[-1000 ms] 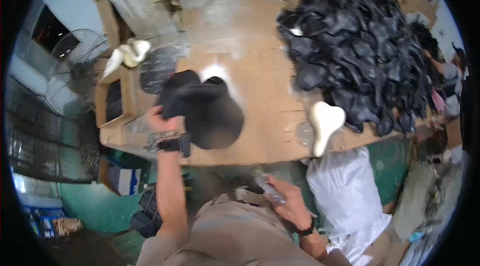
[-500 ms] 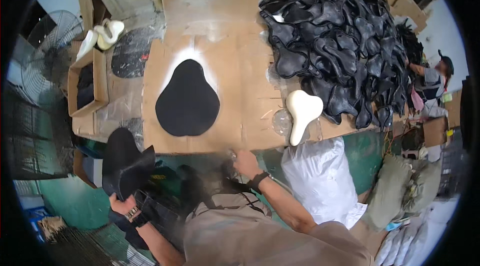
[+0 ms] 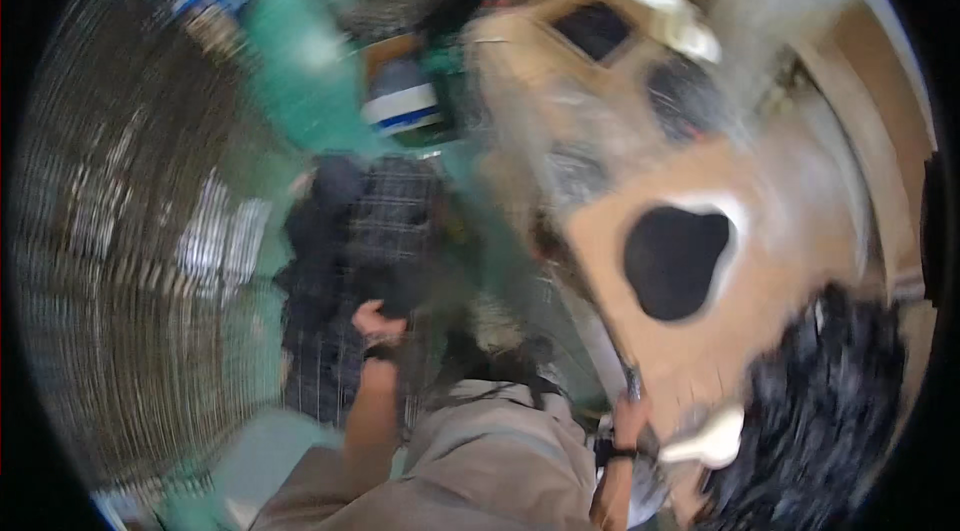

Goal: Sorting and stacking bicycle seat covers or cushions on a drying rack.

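The picture is strongly blurred, so many details cannot be read. The left hand [image 3: 378, 323] reaches down beside the table [image 3: 800, 261], to a wire crate [image 3: 340, 281] on the green floor [image 3: 290, 71]. The crate holds dark pieces that look like black seat covers [image 3: 335, 201]. The fingers are curled on one dark piece [image 3: 400, 286] at the top of that stack; it looks like a grip, but the blur does not let me be sure that it is closed firmly.

The right hand [image 3: 632, 419] stays at the near edge of the table. A thin grey tool [image 3: 634, 386], perhaps a blade or a pen, seems to stand up from it, so I judge the hand is closed around it, yet I cannot tell for certain. Just beside this hand lies a white saddle-shaped form [image 3: 712, 441].

On the brown cardboard sheet that covers the table, one black saddle-shaped piece [image 3: 672, 259] lies flat with a pale outline around it. At the right, a large heap of black covers [image 3: 820, 411] fills the table corner.

As a judgement: one piece is already laid out on the cardboard, and the left hand is busy at the crate with another one. The big heap and the filled crate suggest that much work is left; how many pieces are finished, the view does not show.
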{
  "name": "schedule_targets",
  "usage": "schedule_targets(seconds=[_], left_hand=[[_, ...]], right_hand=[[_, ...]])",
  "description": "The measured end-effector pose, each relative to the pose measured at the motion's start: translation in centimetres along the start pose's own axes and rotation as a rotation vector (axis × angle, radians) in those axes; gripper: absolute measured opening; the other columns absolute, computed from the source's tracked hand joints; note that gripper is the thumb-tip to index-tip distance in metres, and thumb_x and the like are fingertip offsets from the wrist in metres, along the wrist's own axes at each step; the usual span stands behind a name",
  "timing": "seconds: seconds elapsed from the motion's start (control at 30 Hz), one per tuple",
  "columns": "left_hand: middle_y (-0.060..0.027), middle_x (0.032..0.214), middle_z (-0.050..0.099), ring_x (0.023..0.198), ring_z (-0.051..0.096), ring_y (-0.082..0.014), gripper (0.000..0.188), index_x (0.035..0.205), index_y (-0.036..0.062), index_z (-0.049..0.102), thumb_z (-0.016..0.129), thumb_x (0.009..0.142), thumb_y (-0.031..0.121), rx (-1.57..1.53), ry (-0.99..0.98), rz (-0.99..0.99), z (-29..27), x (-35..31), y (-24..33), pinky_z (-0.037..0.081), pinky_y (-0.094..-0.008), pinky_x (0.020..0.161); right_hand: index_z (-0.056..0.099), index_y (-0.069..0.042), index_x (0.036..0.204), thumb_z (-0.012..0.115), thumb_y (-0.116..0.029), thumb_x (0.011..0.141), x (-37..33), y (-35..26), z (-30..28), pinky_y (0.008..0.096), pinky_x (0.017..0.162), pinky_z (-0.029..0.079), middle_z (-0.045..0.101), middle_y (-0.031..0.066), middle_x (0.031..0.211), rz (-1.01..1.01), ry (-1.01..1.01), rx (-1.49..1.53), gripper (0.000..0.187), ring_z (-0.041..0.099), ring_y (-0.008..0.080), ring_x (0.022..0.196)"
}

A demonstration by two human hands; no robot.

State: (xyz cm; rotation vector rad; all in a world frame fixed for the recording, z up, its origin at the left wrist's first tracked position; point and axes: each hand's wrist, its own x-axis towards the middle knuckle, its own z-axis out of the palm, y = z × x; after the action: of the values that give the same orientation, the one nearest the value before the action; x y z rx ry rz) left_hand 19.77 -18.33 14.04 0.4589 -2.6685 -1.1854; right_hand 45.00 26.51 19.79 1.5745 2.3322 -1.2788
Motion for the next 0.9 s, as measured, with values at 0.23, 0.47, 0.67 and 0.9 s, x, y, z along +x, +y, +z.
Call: schedule_targets(seconds=[0.23,0.47,0.67,0.9], left_hand=[[-0.0102,0.086,0.067,0.084,0.065,-0.0252,0.02,0.08,0.0024,0.064,0.071,0.068,0.016,-0.001,0.319,-0.477,-6.4,-5.2,-13.4,0.054,-0.0376,0.079],[-0.0062,0.083,0.067,0.087,0.065,-0.02,0.026,0.078,0.0066,0.062,0.074,0.069,0.027,0.519,0.039,-0.761,-9.4,-5.3,-18.1,0.053,-0.0326,0.077],[-0.0039,0.08,0.063,0.082,0.063,-0.0212,0.026,0.078,0.0086,0.062,0.074,0.066,0.029,-0.61,0.617,-0.899,-10.4,-2.0,-26.1,0.054,-0.0297,0.075],[-0.0072,0.079,0.064,0.076,0.063,-0.0266,0.014,0.077,0.0087,0.062,0.066,0.069,0.02,-1.07,1.134,-0.685,-16.6,0.2,-36.7,0.053,-0.04,0.074]], right_hand=[[0.065,0.012,0.109,0.071,0.0,0.073,-4.9,-3.4,4.2,0.0496,0.071,0.048,0.065,0.0312,0.083,-0.489,-0.209,-0.558,0.038,0.064,0.0445,0.078],[0.065,0.001,0.124,0.068,0.001,0.078,-4.7,-11.1,7.3,0.0438,0.075,0.051,0.07,0.028,0.093,-0.577,-0.557,-0.647,0.046,0.065,0.046,0.081],[0.064,0.003,0.123,0.068,0.0,0.077,-8.8,-18.7,11.4,0.0442,0.075,0.052,0.07,0.0238,0.089,-0.655,-0.576,-0.673,0.046,0.067,0.0414,0.08],[0.07,0.004,0.102,0.08,-0.014,0.076,-5.2,-19.4,15.1,0.0397,0.07,0.052,0.072,0.0175,0.083,-0.853,-0.646,-0.775,0.033,0.067,0.0287,0.074]])
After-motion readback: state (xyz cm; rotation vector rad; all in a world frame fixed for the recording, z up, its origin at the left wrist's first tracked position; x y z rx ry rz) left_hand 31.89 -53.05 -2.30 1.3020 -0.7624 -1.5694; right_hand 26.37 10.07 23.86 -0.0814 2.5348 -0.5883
